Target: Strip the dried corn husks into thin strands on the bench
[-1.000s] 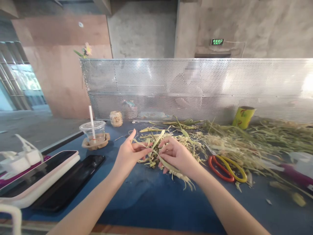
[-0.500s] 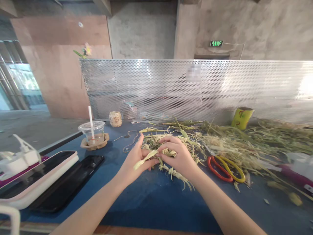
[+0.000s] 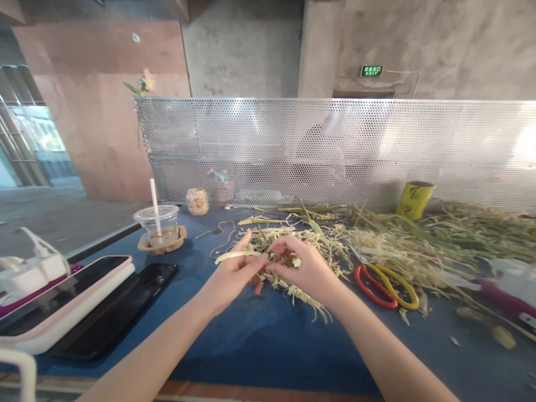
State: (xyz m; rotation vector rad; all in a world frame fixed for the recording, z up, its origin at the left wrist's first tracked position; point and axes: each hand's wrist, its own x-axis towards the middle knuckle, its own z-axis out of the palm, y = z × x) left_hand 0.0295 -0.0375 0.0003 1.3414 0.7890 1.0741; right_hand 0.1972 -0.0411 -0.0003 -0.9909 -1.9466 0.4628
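A pale, dried leaf strip point(image 3: 234, 255) lies across the thumb side of my left hand point(image 3: 234, 276), its free end pointing left. My left hand pinches the strip near its right end, with one finger raised. My right hand point(image 3: 301, 265) curls in from the other side, its thumb and fingertips closed at that same end and meeting the left fingertips. The exact pinch point is partly hidden by the fingers. Behind and below both hands spreads a tangled bundle of dried plant strips point(image 3: 305, 298), partly covered by them.
Red-and-yellow-handled scissors point(image 3: 387, 287) lie right of my hands beside heaped dry stalks point(image 3: 473, 237). A yellow tube point(image 3: 414, 201) stands behind. Leftward are a plastic cup point(image 3: 157, 220), a black phone point(image 3: 121, 312) and a twine roll point(image 3: 197, 201). A perforated metal screen point(image 3: 259, 139) borders the table.
The leaf strip has swung from slanting down-left to nearly level, pointing left over my left hand. My left fingers have closed in toward the right fingertips; the right hand has shifted slightly left.
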